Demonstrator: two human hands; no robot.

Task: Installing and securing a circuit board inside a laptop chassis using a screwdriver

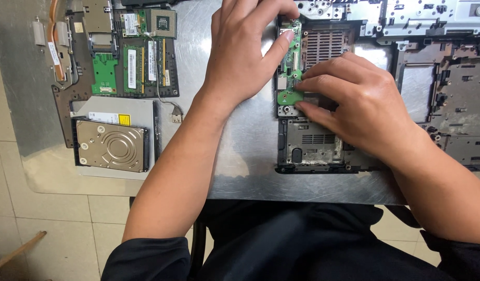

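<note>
A brushed metal table fills the view, and on its right side lies a stripped black laptop chassis, bays open and dusty, with a vent grille near its upper left corner. To the left sits a dark motherboard carrying green memory modules, a square processor chip and a copper heat pipe. Below it a flat silver optical drive bears a hard disk, its metal face stamped with rings.

In the chassis's left edge sits a narrow green circuit board, long and slim, set upright along the frame with small silver parts on it and a rounded lower end. The left hand lies over the board's upper part, thumb pressed against its left edge and fingers curled over the top. The right hand rests on the chassis, its fingertips bent down onto the board's lower end; whether they pinch it or merely press cannot be told.
</note>
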